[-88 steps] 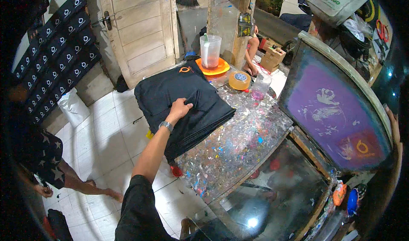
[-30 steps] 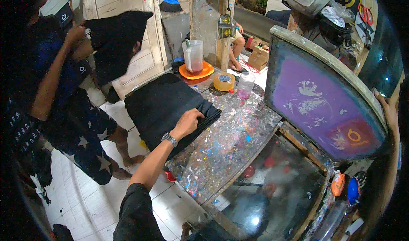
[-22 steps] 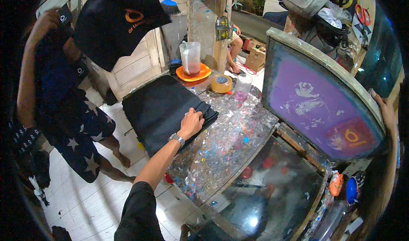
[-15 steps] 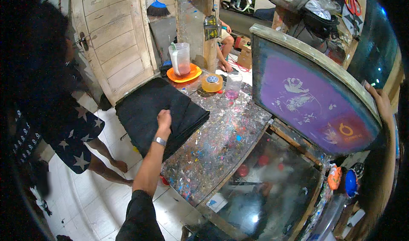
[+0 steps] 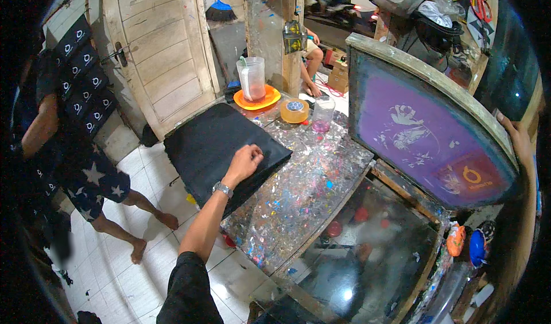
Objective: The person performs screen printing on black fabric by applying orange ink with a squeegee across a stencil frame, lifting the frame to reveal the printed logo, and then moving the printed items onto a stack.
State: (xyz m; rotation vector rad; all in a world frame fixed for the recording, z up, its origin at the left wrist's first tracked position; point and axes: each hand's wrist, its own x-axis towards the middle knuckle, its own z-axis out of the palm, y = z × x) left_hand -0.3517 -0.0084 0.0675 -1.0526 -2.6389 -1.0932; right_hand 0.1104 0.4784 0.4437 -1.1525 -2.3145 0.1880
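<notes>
A stack of black cloth (image 5: pixel 212 146) lies on the paint-spattered board (image 5: pixel 270 209). My left hand (image 5: pixel 245 159) rests on the stack's right part, fingers curled closed; whether they pinch cloth is unclear. My right hand (image 5: pixel 511 130) grips the curved edge of a raised screen frame with purple mesh (image 5: pixel 402 123) and pale marks on it. A glass panel (image 5: pixel 361 266) in a wooden frame lies below the screen. Behind the stack are a translucent jug (image 5: pixel 251 77) on an orange plate (image 5: pixel 270 103), a tape roll (image 5: pixel 294 110) and a clear cup (image 5: pixel 323 113).
At left a co-worker (image 5: pixel 40 112) in star-patterned shorts stands before printed black cloths (image 5: pixel 80 77). A door (image 5: pixel 158 49) and broom (image 5: pixel 221 8) are behind; another person's legs (image 5: pixel 313 69) and boxes (image 5: pixel 338 77) are beyond. Orange (image 5: pixel 455 238) and blue (image 5: pixel 477 248) containers sit at right.
The top cloth with the orange print has left the stack, lifted away by the co-worker, who has since moved back leftward. My left hand has shifted across the stack; my right still holds the screen.
</notes>
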